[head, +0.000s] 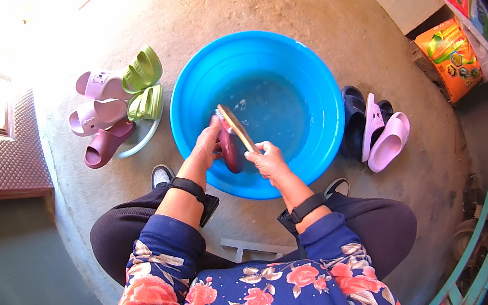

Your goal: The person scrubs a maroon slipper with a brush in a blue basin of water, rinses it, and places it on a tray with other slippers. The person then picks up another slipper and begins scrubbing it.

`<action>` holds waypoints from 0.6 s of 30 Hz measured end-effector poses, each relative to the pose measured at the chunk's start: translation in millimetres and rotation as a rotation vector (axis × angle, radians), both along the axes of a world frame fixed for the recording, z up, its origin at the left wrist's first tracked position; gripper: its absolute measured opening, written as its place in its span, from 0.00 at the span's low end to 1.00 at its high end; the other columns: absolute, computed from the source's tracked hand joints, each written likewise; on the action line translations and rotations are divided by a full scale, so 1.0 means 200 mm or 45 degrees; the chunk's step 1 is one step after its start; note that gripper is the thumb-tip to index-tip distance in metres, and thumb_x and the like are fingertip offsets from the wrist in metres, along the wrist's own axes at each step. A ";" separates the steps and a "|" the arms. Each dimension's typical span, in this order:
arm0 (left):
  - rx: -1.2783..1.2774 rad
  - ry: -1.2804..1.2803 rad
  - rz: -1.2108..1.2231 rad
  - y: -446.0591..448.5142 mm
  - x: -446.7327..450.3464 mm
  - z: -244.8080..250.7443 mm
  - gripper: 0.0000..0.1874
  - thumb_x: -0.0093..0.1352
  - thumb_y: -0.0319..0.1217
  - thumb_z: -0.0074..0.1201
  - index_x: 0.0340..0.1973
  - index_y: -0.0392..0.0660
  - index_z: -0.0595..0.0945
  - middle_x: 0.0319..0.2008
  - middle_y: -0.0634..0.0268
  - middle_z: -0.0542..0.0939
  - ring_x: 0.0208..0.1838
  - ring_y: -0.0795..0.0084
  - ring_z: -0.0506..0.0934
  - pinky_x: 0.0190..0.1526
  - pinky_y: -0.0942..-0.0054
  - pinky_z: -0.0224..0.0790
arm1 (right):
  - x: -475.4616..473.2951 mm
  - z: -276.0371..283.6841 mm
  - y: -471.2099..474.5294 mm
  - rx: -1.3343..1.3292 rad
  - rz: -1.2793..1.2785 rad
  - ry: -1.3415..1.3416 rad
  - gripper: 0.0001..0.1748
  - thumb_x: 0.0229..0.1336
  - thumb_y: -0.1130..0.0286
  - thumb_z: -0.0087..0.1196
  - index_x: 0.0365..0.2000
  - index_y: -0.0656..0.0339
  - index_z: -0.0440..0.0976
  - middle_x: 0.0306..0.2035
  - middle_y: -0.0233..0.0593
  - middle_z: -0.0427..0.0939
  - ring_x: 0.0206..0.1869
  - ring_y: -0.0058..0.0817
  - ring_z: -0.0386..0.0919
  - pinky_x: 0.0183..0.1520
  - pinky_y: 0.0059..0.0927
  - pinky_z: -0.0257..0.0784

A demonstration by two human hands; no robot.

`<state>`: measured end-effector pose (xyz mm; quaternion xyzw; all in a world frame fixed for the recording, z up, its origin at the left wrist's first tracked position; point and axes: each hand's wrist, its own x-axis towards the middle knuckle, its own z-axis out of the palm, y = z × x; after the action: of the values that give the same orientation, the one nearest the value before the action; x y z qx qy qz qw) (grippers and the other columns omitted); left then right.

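A large blue plastic basin (320, 116) stands on the floor before me, with cloudy water (278, 110) in its bottom. Over its near left part my left hand (208, 142) grips a dark red slipper (229, 151), tilted, with part of it hidden by the fingers. My right hand (270, 160) is closed around the handle of a wooden scrubbing brush (240, 129). The brush's pale bristles face the slipper and appear to touch its upper end.
Left of the basin, pink slippers (105, 86), green slippers (146, 102) and a dark red slipper (108, 144) lie in a pile on a pale round rim (143, 144). Dark slippers (352, 121) and pink slippers (389, 143) sit at its right. An orange printed bag (452, 58) stands at far right. A teal metal frame (463, 270) edges the right side.
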<state>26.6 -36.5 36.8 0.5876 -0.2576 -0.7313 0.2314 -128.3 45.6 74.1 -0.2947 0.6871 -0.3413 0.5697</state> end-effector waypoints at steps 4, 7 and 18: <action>-0.053 0.114 -0.019 0.10 -0.01 -0.01 0.36 0.56 0.45 0.58 0.54 0.46 0.60 0.45 0.58 0.69 0.46 0.64 0.69 0.43 0.65 0.64 | 0.13 -0.02 0.02 0.034 -0.005 -0.157 0.20 0.42 0.65 0.58 0.35 0.64 0.67 0.22 0.35 0.71 0.20 0.19 0.67 0.19 0.22 0.63; 0.008 0.233 0.267 0.10 -0.01 -0.02 0.37 0.56 0.41 0.59 0.55 0.46 0.57 0.44 0.59 0.69 0.45 0.66 0.70 0.41 0.65 0.67 | 0.15 -0.04 0.04 0.142 -0.073 -0.321 0.20 0.45 0.65 0.56 0.38 0.62 0.65 0.16 0.29 0.65 0.10 0.15 0.57 0.09 0.19 0.50; 0.605 -0.179 0.326 0.06 -0.09 -0.33 0.40 0.60 0.38 0.52 0.61 0.44 0.47 0.61 0.46 0.46 0.63 0.46 0.49 0.60 0.51 0.41 | -0.11 -0.22 0.02 0.386 0.193 0.661 0.22 0.42 0.62 0.51 0.38 0.67 0.68 0.38 0.55 0.73 0.43 0.46 0.71 0.43 0.37 0.67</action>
<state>9.1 -24.6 -29.0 0.7023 -0.0179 -0.6936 0.1591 -150.3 50.5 30.8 -0.3341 0.8288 -0.1048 0.4366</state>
